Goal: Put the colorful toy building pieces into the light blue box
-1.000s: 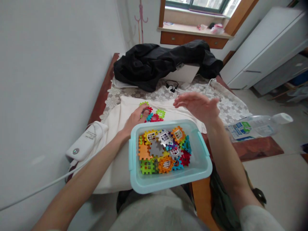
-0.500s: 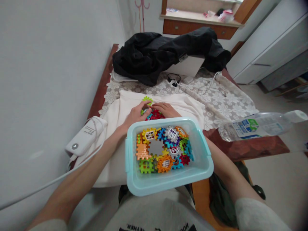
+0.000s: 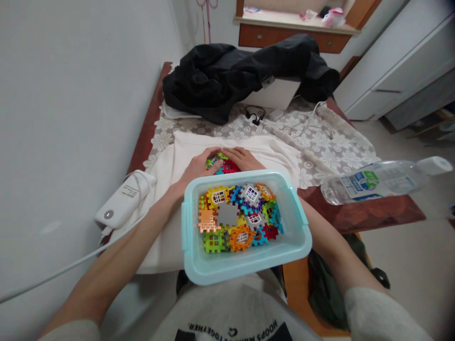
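Note:
Behind the bin, my left hand (image 3: 198, 166) curves round the left side of a cluster of interlocking building blocks (image 3: 230, 166), coloured green, red and blue. Its thumb reaches over the blocks. My right hand (image 3: 246, 159) wraps the far and right side, with its fingertips meeting those of the left. The palms and the bin's rim hide part of the cluster. Closer to my body, a light-blue plastic bin (image 3: 295, 258) contains several loose notched blocks, among them a grey square block (image 3: 227, 215) and an orange window block (image 3: 241, 238).
A white cloth (image 3: 167, 163) lies under my hands. To the left is a white power strip (image 3: 122, 199) with its cable. A clear water bottle (image 3: 377, 181) is at the right. A black jacket (image 3: 213, 78) covers part of a laptop (image 3: 275, 93) at the back, near black earphones (image 3: 255, 115).
The light-green block that stuck out beyond my fingers is now lower, against the cluster and partly covered. My fingers have come together over it. The whole view has shifted slightly.

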Demonstrator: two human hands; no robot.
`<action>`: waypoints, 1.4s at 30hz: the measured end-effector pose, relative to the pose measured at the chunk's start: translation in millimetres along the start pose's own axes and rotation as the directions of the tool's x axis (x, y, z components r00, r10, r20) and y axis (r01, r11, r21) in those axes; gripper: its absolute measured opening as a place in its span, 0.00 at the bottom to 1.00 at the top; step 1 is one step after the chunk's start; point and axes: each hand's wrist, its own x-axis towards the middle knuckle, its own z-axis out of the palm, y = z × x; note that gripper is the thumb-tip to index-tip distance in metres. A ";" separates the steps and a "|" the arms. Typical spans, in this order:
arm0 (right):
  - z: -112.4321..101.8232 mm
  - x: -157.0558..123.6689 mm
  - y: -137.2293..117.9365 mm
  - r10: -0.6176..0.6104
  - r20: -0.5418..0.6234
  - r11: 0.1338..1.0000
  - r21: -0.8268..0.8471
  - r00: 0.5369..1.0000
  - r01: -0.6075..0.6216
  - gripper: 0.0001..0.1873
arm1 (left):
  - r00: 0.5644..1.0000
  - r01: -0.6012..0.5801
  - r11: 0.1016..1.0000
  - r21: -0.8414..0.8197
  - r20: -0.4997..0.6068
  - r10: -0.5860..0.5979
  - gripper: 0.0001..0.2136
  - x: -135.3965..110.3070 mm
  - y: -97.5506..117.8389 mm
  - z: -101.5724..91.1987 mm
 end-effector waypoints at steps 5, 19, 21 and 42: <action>2.0 1.7 4.0 -0.003 -0.023 0.999 -0.047 1.000 0.002 0.40 | 0.999 0.022 0.999 0.048 -0.025 -0.021 0.25 0.9 -0.1 0.7; -8.9 1.4 -4.4 0.071 -0.025 0.988 -0.137 0.997 -0.074 0.28 | 0.998 -0.069 0.963 0.261 0.031 0.063 0.30 -1.2 0.9 0.8; -9.7 1.3 -5.8 0.079 -0.023 0.988 -0.131 0.997 -0.082 0.27 | 0.993 -0.111 0.950 0.292 0.073 0.093 0.30 -0.4 -2.1 0.8; -11.3 -6.5 -0.3 0.105 -0.152 0.989 -0.085 0.983 -0.119 0.20 | 0.988 -0.139 0.933 0.332 0.103 0.111 0.27 -0.8 0.3 -1.0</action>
